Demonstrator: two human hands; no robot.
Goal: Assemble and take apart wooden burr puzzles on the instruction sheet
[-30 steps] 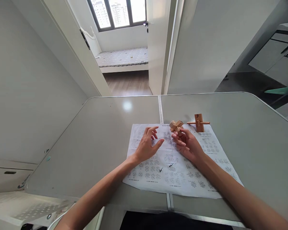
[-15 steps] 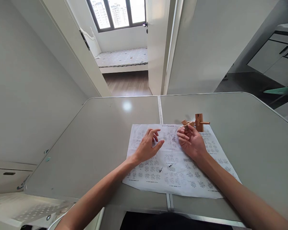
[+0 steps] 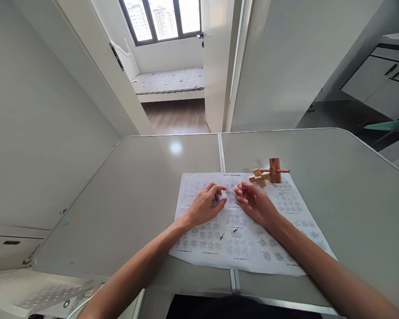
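My left hand (image 3: 208, 204) hovers over or rests on the printed sheet (image 3: 219, 259), palm down. Its fingers are bent and apart, with nothing between them. Opposite it is my right hand (image 3: 256, 204), turned partly palm up, its fingers loosely curled and no object visible in them. Just beyond the right hand, small wooden puzzle pieces (image 3: 259, 178) lie crossed in a cluster at the sheet's far edge. Beside them a flat wooden piece with a dark mark (image 3: 275, 165) stands upright, and a thin wooden rod (image 3: 285, 171) sticks out to its right.
The grey table (image 3: 146, 177) has a metal seam down its middle. Rows of small line diagrams cover the sheet, which has two small dark tears or marks. Past the table are an open door (image 3: 217, 66), a bed (image 3: 173, 79) and a window.
My right hand has drawn away from the wooden pieces, moving left and toward me. The piece at its fingertips now lies in the cluster. My left hand has barely moved.
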